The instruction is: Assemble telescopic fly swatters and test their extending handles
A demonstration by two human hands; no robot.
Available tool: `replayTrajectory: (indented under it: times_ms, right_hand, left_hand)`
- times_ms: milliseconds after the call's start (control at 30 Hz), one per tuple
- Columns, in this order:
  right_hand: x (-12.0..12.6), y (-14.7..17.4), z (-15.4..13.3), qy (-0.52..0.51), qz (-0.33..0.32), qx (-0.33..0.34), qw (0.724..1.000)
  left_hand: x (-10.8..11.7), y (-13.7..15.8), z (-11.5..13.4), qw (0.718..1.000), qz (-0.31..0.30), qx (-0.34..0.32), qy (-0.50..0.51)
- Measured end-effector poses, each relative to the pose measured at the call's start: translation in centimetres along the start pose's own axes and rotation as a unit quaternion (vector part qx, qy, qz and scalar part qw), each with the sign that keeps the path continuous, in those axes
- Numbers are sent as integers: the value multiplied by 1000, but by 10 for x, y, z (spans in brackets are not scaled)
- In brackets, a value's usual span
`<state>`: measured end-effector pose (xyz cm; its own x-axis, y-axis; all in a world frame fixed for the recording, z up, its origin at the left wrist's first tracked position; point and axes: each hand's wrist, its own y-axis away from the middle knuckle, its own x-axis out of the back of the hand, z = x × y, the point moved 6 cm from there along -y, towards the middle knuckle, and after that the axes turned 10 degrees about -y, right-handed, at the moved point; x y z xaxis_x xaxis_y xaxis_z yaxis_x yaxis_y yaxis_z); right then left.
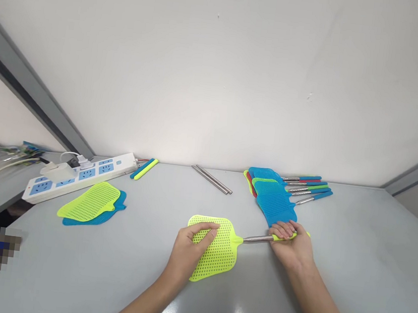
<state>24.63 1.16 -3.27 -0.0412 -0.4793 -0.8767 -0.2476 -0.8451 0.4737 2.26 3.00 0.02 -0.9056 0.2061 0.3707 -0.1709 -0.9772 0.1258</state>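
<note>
A yellow-green fly swatter with a short metal rod lies across the middle, just over the grey table. My right hand is wrapped round its yellow-green handle. At the other end, my left hand pinches the edge of the perforated head between thumb and fingers. Beyond my right hand lies a pile of assembled fly swatters, blue, green and red, with their handles pointing right. Two bare metal rods lie side by side near the wall.
Loose yellow-green and blue swatter heads overlap at the left. Behind them stands a white power strip with plugs in it. Two loose handles rest beside its far end. The wall bounds the table's back.
</note>
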Motion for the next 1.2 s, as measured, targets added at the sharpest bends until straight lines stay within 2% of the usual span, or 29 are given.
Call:
replayTrajectory:
  times_ms: [200, 467, 733, 900, 1067, 1200]
  right_hand:
    - [-3, -2, -2, 46, -41, 8, 998]
    - [-3, 1, 1, 3, 12, 3, 1000]
    - [-3, -4, -2, 47, -36, -6, 998]
    - [-1, -4, -2, 30, -21, -6, 999]
    - [-4, -5, -2, 53, -48, -2, 997]
    - [-2, -4, -2, 37, -22, -1, 999]
  left_hand:
    - [1, 1, 2, 1000, 1, 0, -7]
    - [2, 1, 4, 1000, 9, -15, -10]
    - [4, 3, 9, 999, 22, -26, -5]
    - [4, 4, 11, 999, 25, -27, 2]
    - [4, 5, 11, 999, 24, -11, 28]
    - [-1, 6, 6, 994, -19, 24, 104]
